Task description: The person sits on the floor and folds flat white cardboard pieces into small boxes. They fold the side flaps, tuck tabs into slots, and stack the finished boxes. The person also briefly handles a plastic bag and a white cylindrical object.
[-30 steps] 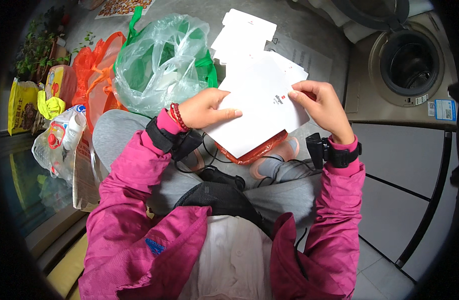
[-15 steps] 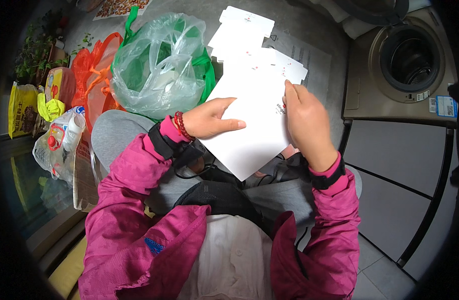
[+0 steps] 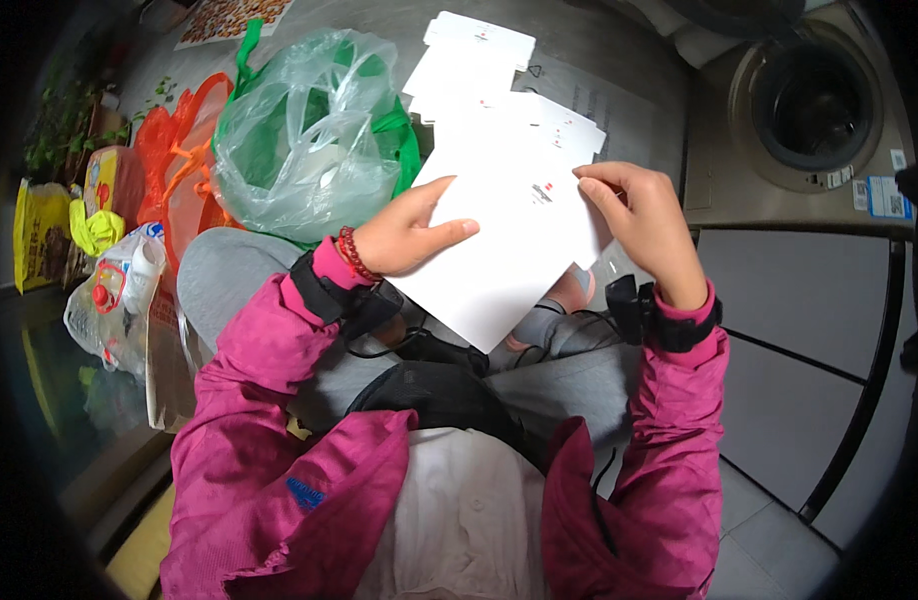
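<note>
A white flat card (image 3: 499, 265), like an unfolded box blank with a small red and dark print, lies tilted above my lap. My left hand (image 3: 404, 232) grips its left edge, thumb on top and the other fingers hidden beneath. At the upper right edge, my right hand (image 3: 651, 215) pinches the card between thumb and fingertips; a flap hangs below those fingers. Just beyond, more white cards (image 3: 466, 65) of the same kind lie overlapping on the floor. Where the held card ends and those behind it begin is hard to tell.
A green bag lined with clear plastic (image 3: 309, 140) stands left of the cards. Orange-red bags (image 3: 184, 150), a yellow package (image 3: 44, 235) and a bagged bottle (image 3: 129, 285) crowd the far left. A front-loading washing machine (image 3: 809, 110) stands at the right, above grey panels (image 3: 799, 310).
My right hand has shifted outward to the right, from lying along the card's edge to a fingertip pinch. The flap at that edge now shows. My left hand keeps its grip.
</note>
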Tool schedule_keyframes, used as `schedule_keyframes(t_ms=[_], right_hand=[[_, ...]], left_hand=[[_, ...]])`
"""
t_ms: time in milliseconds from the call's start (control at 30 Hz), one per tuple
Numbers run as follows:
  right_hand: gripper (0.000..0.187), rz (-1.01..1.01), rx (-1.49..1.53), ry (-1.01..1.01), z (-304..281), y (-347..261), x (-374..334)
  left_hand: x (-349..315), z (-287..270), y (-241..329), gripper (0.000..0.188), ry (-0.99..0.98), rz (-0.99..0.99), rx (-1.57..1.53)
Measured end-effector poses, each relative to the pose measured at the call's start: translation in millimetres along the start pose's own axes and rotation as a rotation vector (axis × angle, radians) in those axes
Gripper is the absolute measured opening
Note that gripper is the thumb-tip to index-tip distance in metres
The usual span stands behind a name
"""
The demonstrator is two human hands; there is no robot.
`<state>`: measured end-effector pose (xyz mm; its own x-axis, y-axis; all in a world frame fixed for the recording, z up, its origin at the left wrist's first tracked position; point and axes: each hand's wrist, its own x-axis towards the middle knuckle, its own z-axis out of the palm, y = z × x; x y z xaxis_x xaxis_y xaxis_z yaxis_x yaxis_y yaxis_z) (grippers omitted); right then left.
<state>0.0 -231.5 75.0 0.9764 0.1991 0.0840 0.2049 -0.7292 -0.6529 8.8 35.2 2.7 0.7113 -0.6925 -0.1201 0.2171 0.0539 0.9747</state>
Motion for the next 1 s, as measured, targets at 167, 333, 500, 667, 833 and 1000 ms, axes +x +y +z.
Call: schedule_keyframes(t_ms=[167,333,500,667,833,1000], right_hand=[[0.039,0.261,0.278,-0.128,-16.3,18.1,1.9],[0.042,0.389,0.741,0.013,1.1,9.6,1.3],[0.046,0.373,1.037,0.224,32.0,2.5,1.2],[0.044,0.345,0.925,0.186,28.6,2.7,0.4],[0.044,-0.021,0.291,0.080,-18.8,2.4,-1.1],[0.060,-0.199,-0.125,0.040,-22.7,-9.7,-8.6]], left_hand=[[0.0,0.3,5.8,0.050,0.118,0.041,-0.006],[1.5,2.3,4.6,0.045,0.224,0.034,-0.016],[0.7,7.8,1.4,0.042,0.246,0.057,-0.109],[-0.3,10.6,1.2,0.040,0.249,0.044,-0.178],[0.2,6.5,3.8,0.039,0.297,0.070,-0.160],[0.1,6.0,4.1,0.039,0.317,0.092,-0.134]])
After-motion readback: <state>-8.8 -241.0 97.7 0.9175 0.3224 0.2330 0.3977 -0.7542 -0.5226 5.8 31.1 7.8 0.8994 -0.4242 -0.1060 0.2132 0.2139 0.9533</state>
